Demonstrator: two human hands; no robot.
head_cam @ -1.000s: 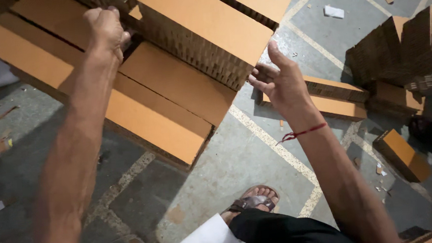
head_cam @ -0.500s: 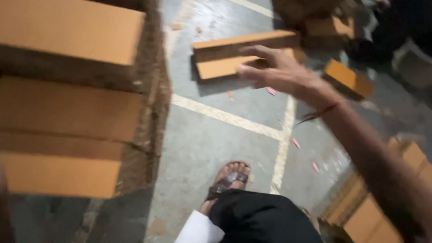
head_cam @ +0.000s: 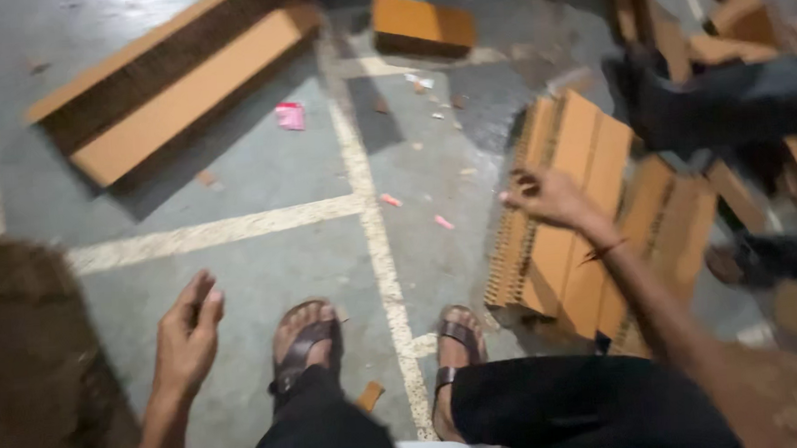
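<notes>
My left hand (head_cam: 186,340) hangs low on the left with fingers loosely apart, holding nothing, just left of my sandalled left foot (head_cam: 302,343). My right hand (head_cam: 547,198) reaches out to the right, fingers curled, empty, over the near edge of a stack of orange honeycomb cardboard slabs (head_cam: 580,214) leaning on the floor. A red thread circles that wrist. Whether the fingers touch the slabs is blurred.
A long orange slab pair (head_cam: 173,86) lies at the upper left, a small slab (head_cam: 422,23) at the top. Another person's dark-trousered leg (head_cam: 738,106) crosses the right. White painted lines (head_cam: 370,207) and scraps mark the grey floor. A brown blurred mass (head_cam: 24,362) fills the lower left.
The view swung right and down. My left hand came off the big slabs and dropped low; my right hand moved to the leaning stack on the right.
</notes>
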